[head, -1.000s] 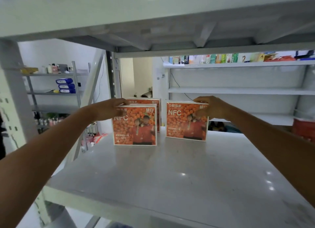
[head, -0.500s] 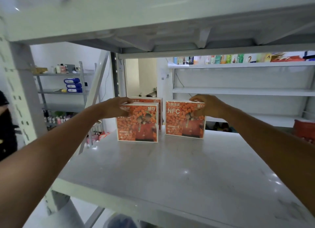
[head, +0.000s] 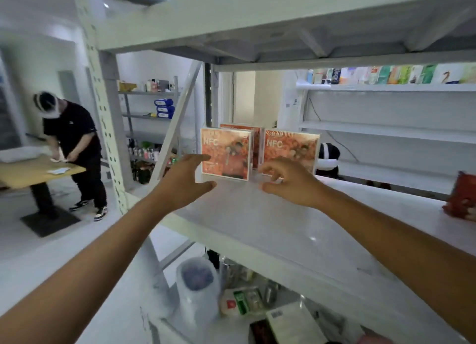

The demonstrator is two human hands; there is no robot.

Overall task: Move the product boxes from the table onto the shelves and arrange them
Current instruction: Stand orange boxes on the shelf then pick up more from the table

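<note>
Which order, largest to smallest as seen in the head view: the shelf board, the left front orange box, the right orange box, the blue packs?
1. shelf board
2. left front orange box and right orange box: alike, unranked
3. blue packs: smallest-looking, though farther away

1. Left box (head: pixel 225 153): orange carton with white edges, "NFC" printed at upper left of the face; upright toward the back left of the shelf, face forward.
2. Rear box (head: pixel 240 126): same orange print; upright directly behind the left box, mostly hidden, only top edge and right strip showing.
3. Right box (head: pixel 291 150): same design; upright just beside the left box, narrow gap between, face forward.
4. Shelf (head: pixel 296 235): pale grey glossy board, bearing all three boxes.
</note>
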